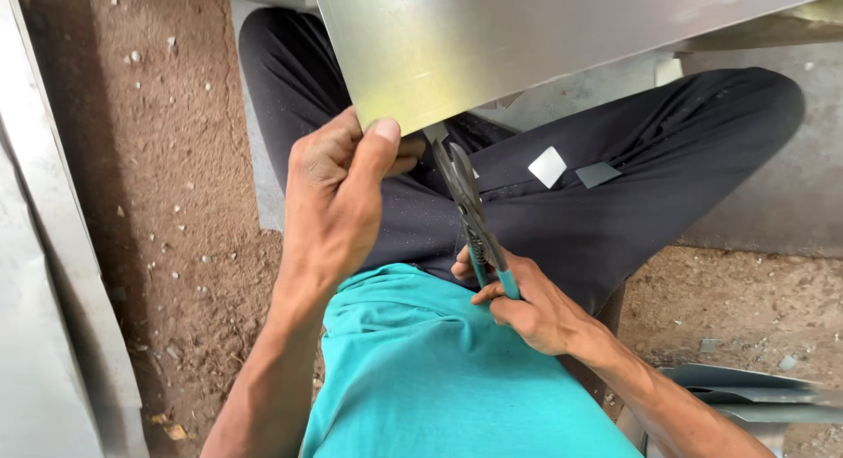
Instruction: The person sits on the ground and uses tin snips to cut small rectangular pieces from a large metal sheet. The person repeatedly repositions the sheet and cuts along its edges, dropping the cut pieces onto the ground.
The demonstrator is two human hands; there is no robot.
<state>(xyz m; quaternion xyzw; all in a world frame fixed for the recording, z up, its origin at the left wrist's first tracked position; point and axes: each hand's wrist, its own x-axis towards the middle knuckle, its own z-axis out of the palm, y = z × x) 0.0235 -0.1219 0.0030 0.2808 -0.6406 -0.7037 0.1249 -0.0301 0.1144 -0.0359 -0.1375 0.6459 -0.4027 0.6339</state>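
A large shiny metal sheet (492, 36) fills the top of the head view, tilted over my lap. My left hand (338, 190) pinches its lower left corner, thumb on top. My right hand (518, 304) grips the teal handles of metal snips (470, 212), whose dark blades point up and meet the sheet's lower edge just right of my left thumb. Two small cut-off metal pieces (548, 166) lie on my dark trousers (615, 203).
I sit with legs spread on brown dirt ground (167, 177) strewn with small stones. A pale metal panel (53, 300) runs along the left edge. More sheet metal (746, 392) lies at the lower right. A grey slab (790, 194) lies behind my right leg.
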